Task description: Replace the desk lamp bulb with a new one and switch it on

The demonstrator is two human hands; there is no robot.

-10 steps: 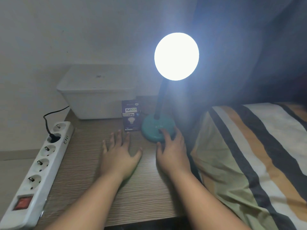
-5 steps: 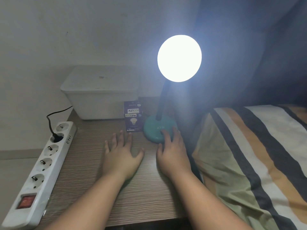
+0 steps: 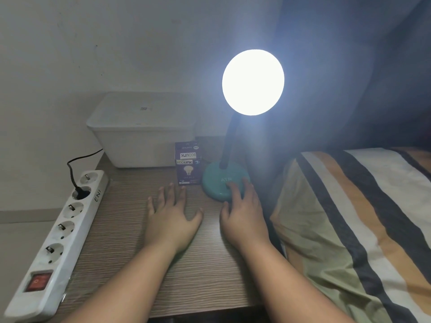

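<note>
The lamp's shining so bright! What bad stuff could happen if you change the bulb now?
The lamp head is lit, so its bulb may be hot and live; switching off first seems safer. The right hand rests on the lamp base, close to the bulb box, which could get knocked over.

Pale wall point(image 3: 116, 43), wood-grain table point(image 3: 126, 229), striped bed point(image 3: 349, 217), dim room

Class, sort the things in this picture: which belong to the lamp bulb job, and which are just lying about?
Job: lit desk lamp, right hand touching its base; purple bulb box; power strip with one plug in.
Lying about: white lidded tub; striped bedding; left hand flat on the table.
</note>
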